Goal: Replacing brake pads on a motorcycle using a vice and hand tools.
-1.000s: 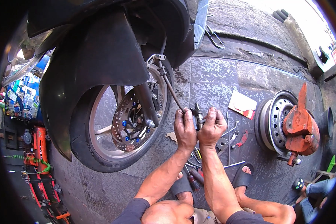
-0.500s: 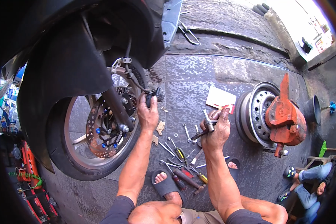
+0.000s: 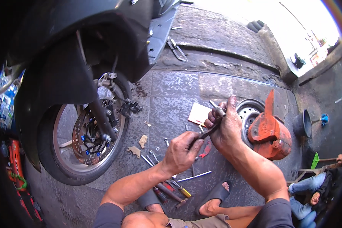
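Observation:
My right hand [image 3: 228, 127] is closed round a dark-handled tool [image 3: 208, 132] with a short silver bar across its head, just left of the steel wheel rim. Below it, my left hand [image 3: 181, 152] pinches the lower end of the same dark handle. The tool's exact kind is partly hidden by my fingers. On its hose beside the front wheel [image 3: 79, 178] hangs a black brake caliper [image 3: 130, 108], with no hand on it. A drilled brake disc [image 3: 79, 141] with blue bolts is mounted on that wheel.
Two brake pads [image 3: 134, 151] lie left of the scattered hand tools, among them a hammer [image 3: 171, 192] and a yellow-handled screwdriver [image 3: 184, 192]. An orange vise [image 3: 271, 133] stands by a steel rim [image 3: 250, 107]. Another person's jeans [image 3: 307, 186] show at far right.
My left hand has let go of the caliper and come right to the tool's handle. My view has shifted right, and my right hand still holds the tool.

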